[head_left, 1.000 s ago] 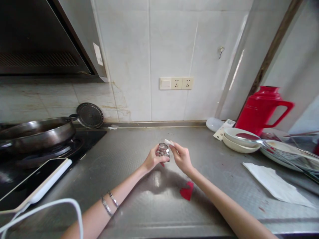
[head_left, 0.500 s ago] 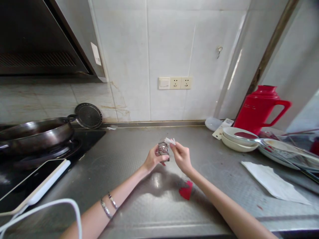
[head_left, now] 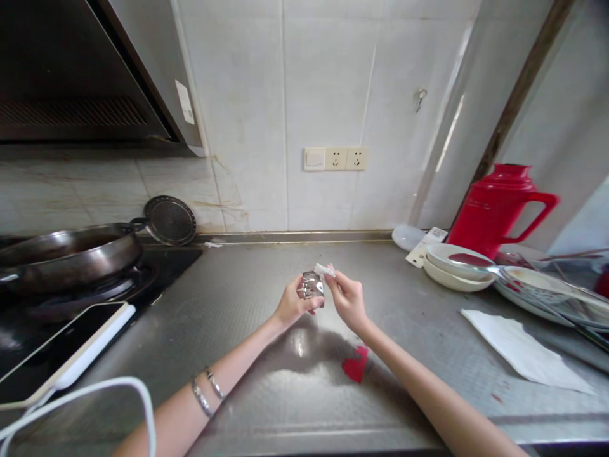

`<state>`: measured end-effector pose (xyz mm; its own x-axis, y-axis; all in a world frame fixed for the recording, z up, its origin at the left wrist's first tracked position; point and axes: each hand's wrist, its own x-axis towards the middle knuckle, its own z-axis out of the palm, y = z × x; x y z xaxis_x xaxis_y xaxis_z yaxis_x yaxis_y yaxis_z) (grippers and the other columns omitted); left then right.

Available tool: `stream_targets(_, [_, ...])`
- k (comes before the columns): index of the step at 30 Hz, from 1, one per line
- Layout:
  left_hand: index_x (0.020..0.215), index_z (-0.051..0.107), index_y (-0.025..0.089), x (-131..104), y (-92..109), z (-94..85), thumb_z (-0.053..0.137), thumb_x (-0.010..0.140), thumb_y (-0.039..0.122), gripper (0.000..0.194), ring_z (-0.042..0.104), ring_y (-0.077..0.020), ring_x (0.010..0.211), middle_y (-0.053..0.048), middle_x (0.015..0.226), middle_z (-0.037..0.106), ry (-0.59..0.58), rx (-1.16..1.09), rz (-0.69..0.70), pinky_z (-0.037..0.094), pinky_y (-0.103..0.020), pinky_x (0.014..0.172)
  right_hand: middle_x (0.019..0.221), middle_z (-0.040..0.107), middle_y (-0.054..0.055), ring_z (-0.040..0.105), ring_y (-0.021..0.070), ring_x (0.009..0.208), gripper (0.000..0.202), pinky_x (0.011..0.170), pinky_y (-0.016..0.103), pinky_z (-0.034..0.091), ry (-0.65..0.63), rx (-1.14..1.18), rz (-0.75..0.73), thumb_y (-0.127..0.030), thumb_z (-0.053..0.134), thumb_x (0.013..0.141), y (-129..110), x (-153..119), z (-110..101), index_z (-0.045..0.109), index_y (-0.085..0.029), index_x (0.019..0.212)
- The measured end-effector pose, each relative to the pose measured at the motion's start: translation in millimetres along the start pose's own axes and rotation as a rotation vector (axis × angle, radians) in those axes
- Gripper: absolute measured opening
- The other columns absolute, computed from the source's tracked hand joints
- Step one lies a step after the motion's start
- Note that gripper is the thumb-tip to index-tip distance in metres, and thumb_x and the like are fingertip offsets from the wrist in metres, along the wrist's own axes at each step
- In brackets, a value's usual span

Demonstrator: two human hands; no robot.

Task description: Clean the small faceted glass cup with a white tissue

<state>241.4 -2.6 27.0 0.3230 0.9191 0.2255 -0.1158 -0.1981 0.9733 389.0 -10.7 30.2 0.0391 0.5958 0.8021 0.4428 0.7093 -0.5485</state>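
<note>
Since half a second ago your right hand (head_left: 349, 298) has drawn the white tab (head_left: 324, 270) slightly lower over the foil packet (head_left: 311, 287); the peel has barely advanced. The packet sits above the worktop (head_left: 247, 298), just beyond the red scrap (head_left: 356, 367). Your left hand (head_left: 291, 304) is clenched around the packet, while your right pinches the tab. A white napkin (head_left: 523, 352) lies well right of the scrap, with bowls (head_left: 454, 266) beyond it.

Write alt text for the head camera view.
Above a steel counter, the left hand holds a small shiny foil packet while the right hand pinches a white scrap at its top. A pan sits left, a red jug right.
</note>
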Motion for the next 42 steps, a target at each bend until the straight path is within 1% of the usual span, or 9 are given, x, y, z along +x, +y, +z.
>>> stream_targets(3, [0.098, 0.053, 0.013, 1, -3, -0.1, 0.077, 0.056, 0.034, 0.053, 0.057, -0.0122, 0.062, -0.001, 0.08, 0.058, -0.015, 0.018, -0.003, 0.048, -0.022, 0.046, 0.053, 0.057, -0.002, 0.051, 0.011, 0.046, 0.034, 0.046, 0.02, 0.039, -0.023, 0.005, 0.06, -0.035, 0.048, 0.091, 1, 3, -1, 0.064, -0.016, 0.067])
stream_targets(18, [0.099, 0.052, 0.014, -1, -4, 2.2, 0.078, 0.056, 0.034, 0.054, 0.057, -0.0132, 0.065, -0.003, 0.084, 0.06, 0.002, 0.057, 0.004, 0.047, -0.022, 0.047, 0.054, 0.055, -0.002, 0.055, 0.0124, 0.05, 0.033, 0.049, 0.021, 0.042, -0.079, 0.021, 0.056, -0.034, 0.048, 0.091, 2, 6, -4, 0.063, -0.016, 0.067])
stream_targets(21, [0.099, 0.053, 0.013, 1, -6, 2.4, 0.079, 0.054, 0.035, 0.057, 0.057, -0.0127, 0.063, -0.003, 0.085, 0.06, 0.003, 0.062, 0.004, 0.046, -0.022, 0.047, 0.065, 0.066, -0.001, 0.066, 0.0163, 0.066, 0.026, 0.069, 0.027, 0.054, -0.108, 0.016, -0.034, -0.029, 0.047, 0.091, 2, 6, -4, 0.068, -0.018, 0.078])
stream_targets(26, [0.107, 0.052, 0.015, 4, -12, 0.2, 0.079, 0.056, 0.031, 0.06, 0.06, -0.0134, 0.068, -0.003, 0.086, 0.064, 0.012, 0.102, 0.039, 0.049, -0.024, 0.059, 0.096, 0.072, 0.003, 0.069, 0.0183, 0.091, 0.028, 0.098, 0.039, 0.048, -0.206, 0.046, -0.263, -0.021, 0.044, 0.09, 5, 4, -5, 0.066, -0.024, 0.107])
stream_targets(30, [0.108, 0.054, 0.015, 3, -12, -2.8, 0.08, 0.055, 0.028, 0.06, 0.062, -0.0159, 0.077, -0.005, 0.094, 0.065, 0.023, 0.307, 0.145, 0.049, -0.026, 0.071, 0.073, 0.071, 0.003, 0.069, 0.0173, 0.069, 0.027, 0.069, 0.027, 0.056, -0.106, -0.02, -0.118, -0.028, 0.045, 0.091, 10, 4, -2, 0.069, -0.019, 0.083])
stream_targets(34, [0.112, 0.053, 0.016, 1, -11, -5.1, 0.082, 0.053, 0.029, 0.068, 0.063, -0.0176, 0.078, -0.005, 0.095, 0.067, 0.008, 0.459, 0.193, 0.049, -0.027, 0.071, 0.056, 0.062, -0.001, 0.06, 0.0124, 0.05, 0.033, 0.047, 0.019, 0.047, -0.061, -0.073, 0.006, -0.033, 0.046, 0.091, 9, 1, 1, 0.066, -0.017, 0.07])
stream_targets(37, [0.112, 0.053, 0.016, 3, -10, -5.8, 0.079, 0.056, 0.027, 0.062, 0.063, -0.0184, 0.08, -0.005, 0.097, 0.067, -0.018, 0.494, 0.232, 0.049, -0.028, 0.072, 0.079, 0.072, 0.003, 0.069, 0.0182, 0.075, 0.024, 0.073, 0.029, 0.057, -0.13, -0.058, -0.146, -0.025, 0.044, 0.092, 3, -2, 1, 0.068, -0.02, 0.092])
stream_targets(39, [0.11, 0.056, 0.018, 5, -9, -5.9, 0.077, 0.058, 0.024, 0.057, 0.062, -0.02, 0.089, -0.006, 0.103, 0.066, -0.04, 0.519, 0.286, 0.048, -0.029, 0.079, 0.097, 0.072, 0.005, 0.067, 0.0205, 0.097, 0.028, 0.095, 0.04, 0.051, -0.246, -0.038, -0.309, -0.019, 0.041, 0.092, -1, -2, 0, 0.064, -0.022, 0.108])
stream_targets(42, [0.106, 0.058, 0.018, 4, -7, -5.5, 0.076, 0.057, 0.022, 0.052, 0.061, -0.0207, 0.094, -0.006, 0.106, 0.066, -0.052, 0.547, 0.32, 0.047, -0.029, 0.082, 0.109, 0.069, 0.007, 0.063, 0.0199, 0.108, 0.034, 0.104, 0.045, 0.044, -0.337, -0.039, -0.43, -0.014, 0.039, 0.092, -1, 0, -2, 0.059, -0.021, 0.117])
